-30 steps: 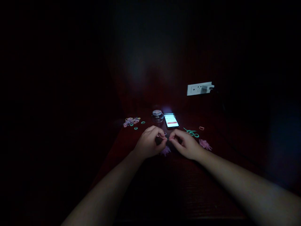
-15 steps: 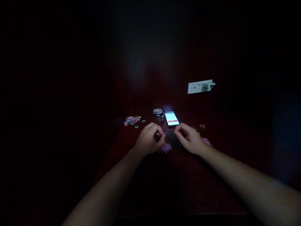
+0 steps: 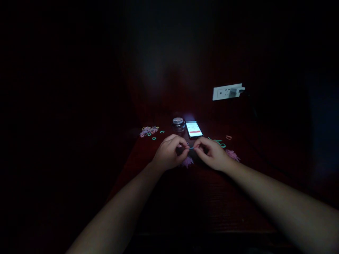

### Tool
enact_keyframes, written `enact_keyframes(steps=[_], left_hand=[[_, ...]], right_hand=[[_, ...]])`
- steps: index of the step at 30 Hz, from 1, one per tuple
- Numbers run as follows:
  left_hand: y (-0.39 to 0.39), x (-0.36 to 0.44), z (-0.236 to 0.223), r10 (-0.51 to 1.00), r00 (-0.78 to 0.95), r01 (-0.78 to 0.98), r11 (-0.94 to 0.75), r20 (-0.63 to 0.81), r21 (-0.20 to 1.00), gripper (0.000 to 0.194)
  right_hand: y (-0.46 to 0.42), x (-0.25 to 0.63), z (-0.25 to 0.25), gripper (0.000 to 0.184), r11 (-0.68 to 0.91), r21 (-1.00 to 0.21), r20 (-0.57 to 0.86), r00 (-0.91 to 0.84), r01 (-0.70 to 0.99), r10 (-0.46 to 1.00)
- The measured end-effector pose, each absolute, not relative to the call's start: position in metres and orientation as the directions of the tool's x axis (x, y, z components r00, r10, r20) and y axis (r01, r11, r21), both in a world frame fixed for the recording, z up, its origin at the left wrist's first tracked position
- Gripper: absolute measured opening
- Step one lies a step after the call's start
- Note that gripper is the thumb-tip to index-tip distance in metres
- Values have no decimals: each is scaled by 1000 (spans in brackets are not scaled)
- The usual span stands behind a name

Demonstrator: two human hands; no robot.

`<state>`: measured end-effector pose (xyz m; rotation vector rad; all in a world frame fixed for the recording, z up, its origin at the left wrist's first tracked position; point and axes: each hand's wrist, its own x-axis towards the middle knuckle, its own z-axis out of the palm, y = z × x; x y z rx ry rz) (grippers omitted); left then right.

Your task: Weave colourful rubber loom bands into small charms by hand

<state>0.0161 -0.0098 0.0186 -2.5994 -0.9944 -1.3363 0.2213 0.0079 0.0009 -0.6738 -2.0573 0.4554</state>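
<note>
A small blue-green hair tie [image 3: 191,148] is held between the fingertips of my two hands, above the dark table. My left hand [image 3: 169,153] pinches its left end with thumb and forefinger. The other end is pinched by my right hand [image 3: 212,154]. Below my left fingers lies a heap of purple hair ties [image 3: 188,162], and a pinkish one lies partly hidden behind them. Beside my right hand are a few green hair ties [image 3: 222,145] and a pink-purple heap [image 3: 233,155].
A mixed pile of coloured hair ties [image 3: 149,132] sits at the table's left, with loose green ones near it. Behind my hands stand a lidded clear jar [image 3: 178,125] and a lit phone [image 3: 195,130]. A wall socket [image 3: 224,92] holds a plug. Much of the surroundings is dark.
My hands have come closer together, and the blue-green hair tie now shows between their fingertips. The view has tilted slightly, revealing more green hair ties behind my right hand.
</note>
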Motion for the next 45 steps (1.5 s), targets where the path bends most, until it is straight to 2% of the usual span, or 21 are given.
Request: enact_keyframes(steps=[15, 27, 32, 45], left_hand=[[-9, 16, 17, 502, 389, 572, -789, 773, 224, 15], [-8, 15, 18, 499, 421, 568, -796, 757, 209, 14], [-7, 15, 18, 499, 428, 577, -793, 754, 198, 12], [-8, 14, 19, 556, 455, 585, -776, 696, 237, 14]], right_hand=[[9, 222, 1, 1, 787, -545, 641, -462, 287, 613], [9, 221, 1, 7, 799, -542, 653, -469, 261, 595], [7, 221, 2, 4, 820, -507, 675, -469, 266, 570], [6, 220, 0, 9, 793, -547, 642, -472, 270, 603]])
